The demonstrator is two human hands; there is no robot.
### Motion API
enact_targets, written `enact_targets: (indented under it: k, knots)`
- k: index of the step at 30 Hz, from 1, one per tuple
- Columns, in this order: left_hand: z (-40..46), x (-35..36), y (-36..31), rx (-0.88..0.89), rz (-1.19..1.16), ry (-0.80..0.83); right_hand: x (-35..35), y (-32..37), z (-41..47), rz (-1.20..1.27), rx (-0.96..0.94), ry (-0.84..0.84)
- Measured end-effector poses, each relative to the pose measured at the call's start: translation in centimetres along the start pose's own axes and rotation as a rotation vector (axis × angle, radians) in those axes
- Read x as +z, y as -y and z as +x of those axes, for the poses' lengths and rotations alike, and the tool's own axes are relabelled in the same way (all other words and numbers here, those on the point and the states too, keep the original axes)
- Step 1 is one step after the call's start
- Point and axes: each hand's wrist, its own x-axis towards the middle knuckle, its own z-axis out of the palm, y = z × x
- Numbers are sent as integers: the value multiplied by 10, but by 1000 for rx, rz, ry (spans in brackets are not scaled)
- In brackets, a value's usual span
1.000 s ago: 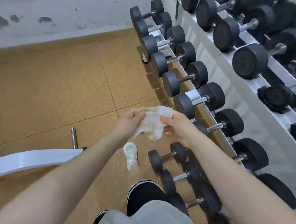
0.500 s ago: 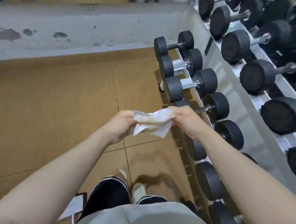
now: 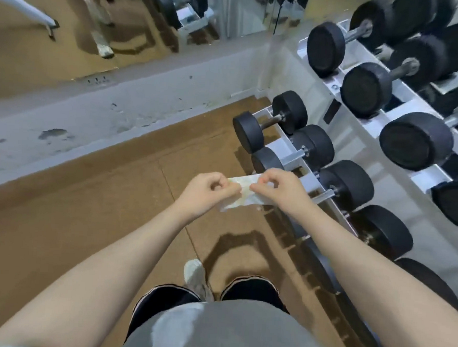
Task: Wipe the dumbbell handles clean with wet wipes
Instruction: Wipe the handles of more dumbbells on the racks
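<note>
1. Bottom centre: grey shirt, black shorts, one pale shoe on brown floor.
2. Mid-frame: left hand & right hand, each grip pinching the wet wipe, stretched btwn them.
3. Right side: rack w/ black dumbbells; nearest-the-wall lower dumbbell sits above the hands in frame, clear of the wipe.
4. Top left: mirror above pale wall base.

Black round-ended dumbbells are laid in rows on a white metal rack at the right, on the brown floor.
</note>
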Motion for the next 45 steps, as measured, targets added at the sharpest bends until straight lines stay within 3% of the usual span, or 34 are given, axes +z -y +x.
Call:
enact_targets:
  k: [3,7,11,17,20,22,25,28,30,34,37,40,42,45]
  knots:
    - [68,-29,-4,46,139,-84,10,12,63,133,134,-95]
    - [149,-52,-12,35,50,-193,8,13,145,402,351,-187]
    - [244,-65,-13,30,92,-153,-4,-9,229,711,555,-200]
    - [376,-57,-19,136,233,95,-17,-43,353,722,785,-401]
    - [436,-51,-14,203,354,209,-24,-51,401,933,848,-470]
    - [463,-48,-12,248,418,301,-31,-56,415,1147,797,-514]
    - [500,-45,0,367,568,511,-30,-73,424,1239,743,-590]
    - [536,-42,15,207,445,800,-17,-106,444,1253,960,-786]
    - [562,-38,30,127,430,893,-1,-138,455,1181,1150,-914]
    - [633,-25,70,142,595,900,8,-189,485,735,1187,-1080]
    - [671,-12,95,198,750,1045,-2,-219,506,211,1059,-934]
    - [692,5,115,128,741,1250,-13,-252,522,-200,880,-747]
    - [700,13,127,77,735,1338,-9,-268,528,-312,829,-754]
    - [710,22,142,127,744,1360,15,-289,530,-274,814,-784]
